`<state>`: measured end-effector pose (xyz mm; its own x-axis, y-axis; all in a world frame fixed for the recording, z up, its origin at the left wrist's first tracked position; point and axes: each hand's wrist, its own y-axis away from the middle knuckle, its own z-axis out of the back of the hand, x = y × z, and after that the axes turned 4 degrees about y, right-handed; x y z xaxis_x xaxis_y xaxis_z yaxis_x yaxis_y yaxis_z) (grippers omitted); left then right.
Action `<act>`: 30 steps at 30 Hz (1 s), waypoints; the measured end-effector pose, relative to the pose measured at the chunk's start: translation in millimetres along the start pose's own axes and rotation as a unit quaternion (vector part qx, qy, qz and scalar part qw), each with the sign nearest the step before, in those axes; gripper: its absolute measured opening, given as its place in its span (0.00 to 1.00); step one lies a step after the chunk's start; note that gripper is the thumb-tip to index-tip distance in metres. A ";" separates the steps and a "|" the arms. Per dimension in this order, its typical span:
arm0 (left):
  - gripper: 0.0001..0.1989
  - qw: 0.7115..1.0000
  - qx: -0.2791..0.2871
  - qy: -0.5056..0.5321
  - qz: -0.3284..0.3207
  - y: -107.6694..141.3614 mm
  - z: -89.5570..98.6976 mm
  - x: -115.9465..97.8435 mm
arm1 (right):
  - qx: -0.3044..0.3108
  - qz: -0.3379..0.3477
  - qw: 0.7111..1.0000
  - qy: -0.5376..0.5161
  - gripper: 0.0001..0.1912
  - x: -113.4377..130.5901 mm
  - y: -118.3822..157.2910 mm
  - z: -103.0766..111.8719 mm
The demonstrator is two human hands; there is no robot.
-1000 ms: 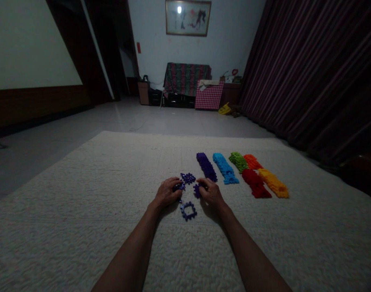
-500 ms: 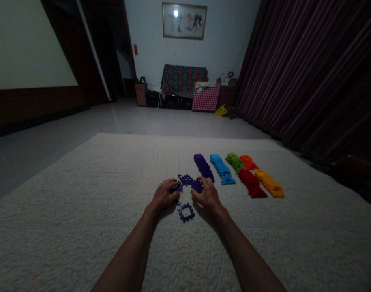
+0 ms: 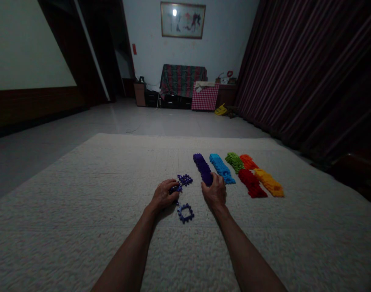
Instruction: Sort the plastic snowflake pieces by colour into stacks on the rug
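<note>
My left hand [image 3: 165, 194] is curled over small purple pieces [image 3: 175, 189] on the pale mat. At the near end of a long purple row of pieces [image 3: 202, 167], my right hand [image 3: 215, 190] has its thumb and fingers closed around the row's end. Between the hands, a small purple cluster [image 3: 185, 179] lies a little farther off. Nearer to me is a purple square frame with a toothed edge [image 3: 185, 213], untouched. What sits under the left palm is partly hidden.
Right of the purple row lie blue [image 3: 220, 166], green [image 3: 234, 162], orange-red [image 3: 248, 162], dark red [image 3: 251, 184] and yellow-orange [image 3: 269, 182] groups of pieces. The quilted mat [image 3: 82, 194] spans the foreground. Covered furniture stands by the far wall.
My right hand has moved right with a purple piece, from beside the small cluster to the near end of the purple row. My left hand has hardly moved.
</note>
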<state>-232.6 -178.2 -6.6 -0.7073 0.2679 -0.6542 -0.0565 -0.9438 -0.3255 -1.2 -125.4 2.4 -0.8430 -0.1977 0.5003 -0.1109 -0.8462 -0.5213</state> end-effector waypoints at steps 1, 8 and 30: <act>0.20 1.000 0.001 0.001 0.000 -0.1 0.2 -0.3 | -0.001 -0.001 1.000 0.002 0.26 0.0 0.2 -0.2; 0.20 1.000 -0.006 0.010 0.004 0.7 1.8 -3.5 | -0.028 0.004 1.000 -0.007 0.28 4.3 1.4 2.7; 0.19 0.999 -0.024 0.020 0.029 -4.3 1.0 0.5 | 0.212 0.234 0.946 -0.076 0.25 41.7 5.7 -43.7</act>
<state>-233.5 -174.2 -4.8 -0.6792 0.2223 -0.6995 0.0185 -0.9475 -0.3191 -60.0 -116.9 -9.9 -0.6584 -0.6417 0.3934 0.5039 -0.7640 -0.4029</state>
